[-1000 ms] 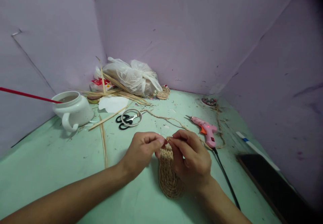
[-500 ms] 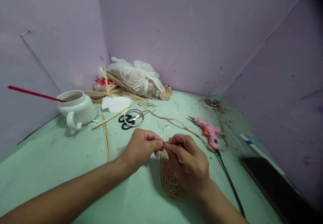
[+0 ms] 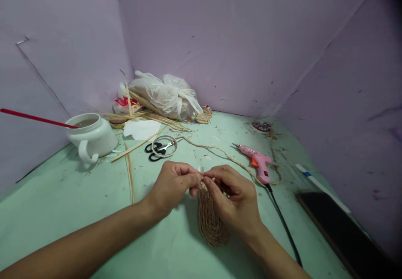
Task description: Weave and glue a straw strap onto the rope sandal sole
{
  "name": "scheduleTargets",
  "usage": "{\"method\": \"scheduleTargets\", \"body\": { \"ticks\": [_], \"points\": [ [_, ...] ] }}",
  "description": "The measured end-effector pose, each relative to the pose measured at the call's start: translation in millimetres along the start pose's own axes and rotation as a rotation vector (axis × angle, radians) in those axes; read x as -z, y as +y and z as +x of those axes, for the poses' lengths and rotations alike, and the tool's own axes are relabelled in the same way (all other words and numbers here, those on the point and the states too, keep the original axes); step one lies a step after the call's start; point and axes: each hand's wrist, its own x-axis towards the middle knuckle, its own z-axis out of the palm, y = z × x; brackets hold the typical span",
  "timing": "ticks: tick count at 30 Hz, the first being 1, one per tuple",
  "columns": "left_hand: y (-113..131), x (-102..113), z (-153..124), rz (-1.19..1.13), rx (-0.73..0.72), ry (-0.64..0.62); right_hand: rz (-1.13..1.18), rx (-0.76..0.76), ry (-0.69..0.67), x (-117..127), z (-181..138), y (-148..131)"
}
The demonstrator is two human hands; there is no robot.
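A flat, oval, sole-like piece of coiled straw braid (image 3: 210, 218) is under my hands, its upper end partly hidden by my fingers. At that end my left hand (image 3: 179, 184) is closed, thumb and forefinger pinching a tiny straw-coloured strand. Tip to tip with it, my right hand (image 3: 237, 197) pinches the same spot, its palm over the right side of the braided piece. Whether the strand is joined to the coil cannot be seen. Beyond the hands lies a long loose straw braid (image 3: 216, 147), running right toward a pink hot glue gun (image 3: 257, 161) with a small red light on.
Black-handled scissors (image 3: 158, 150) lie under a pale ring (image 3: 176, 145). A white mug (image 3: 94, 138) with a red stick (image 3: 37, 117) stands left. Dry straw strips (image 3: 146, 114) and a plastic bag (image 3: 169, 94) are at the back. A dark slab (image 3: 333, 228) lies right, near the gun's black cord (image 3: 284, 224).
My right fingers have shifted and its thumb has come forward, so more of the coiled piece shows. The left hand keeps its pinch. The whole view has slid slightly.
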Motion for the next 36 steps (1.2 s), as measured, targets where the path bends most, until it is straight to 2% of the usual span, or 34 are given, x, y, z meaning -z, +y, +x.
{"method": "scheduleTargets", "body": {
  "ticks": [5, 9, 15, 24, 30, 36],
  "points": [
    [1.8, 3.0, 1.6, -0.016, -0.001, -0.071, 0.000, -0.044, -0.037, 1.2, 1.5, 0.8],
    [1.2, 4.1, 3.6, 0.017, 0.016, -0.041, -0.013, -0.001, -0.044, 1.0, 0.1, 1.5],
    [0.5, 1.4, 3.3, -0.086, 0.137, -0.010, -0.031, 0.071, -0.029, -1.3, -2.0, -0.3],
    [12.3, 2.2, -0.8, 0.210, 0.033, -0.055, 0.034, -0.112, -0.019, -1.9, -4.0, -1.0],
    [11.1, 4.3, -1.2, 0.213, 0.010, -0.109, 0.191, -0.334, -0.048, -2.4, -0.5, -3.6],
    [9.3, 3.7, -0.9, 0.275, 0.064, -0.066, 0.292, -0.468, -0.097, -2.4, 0.6, -0.7]
  ]
}}
